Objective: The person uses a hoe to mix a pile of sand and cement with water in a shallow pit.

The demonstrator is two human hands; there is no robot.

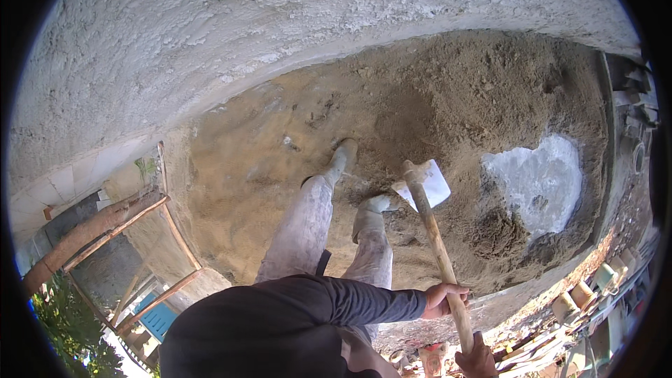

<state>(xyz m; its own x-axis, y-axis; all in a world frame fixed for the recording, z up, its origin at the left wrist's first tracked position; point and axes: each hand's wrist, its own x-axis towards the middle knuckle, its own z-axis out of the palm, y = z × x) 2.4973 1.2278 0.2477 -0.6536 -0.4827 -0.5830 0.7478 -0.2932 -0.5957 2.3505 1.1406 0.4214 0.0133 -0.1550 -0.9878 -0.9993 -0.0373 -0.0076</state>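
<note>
While the dark left sleeve stretches across the body toward the right, the left hand has its fingers wrapped round a wooden-handled hoe. Nearer, at the lower edge, the right hand grasps the handle's near end. The hoe slants far and left, its pale flat blade just beside the right foot; whether it touches ground, I cannot tell. Brown earth surrounds a whitish patch at right. A rough grey wall curves along the far side.
</note>
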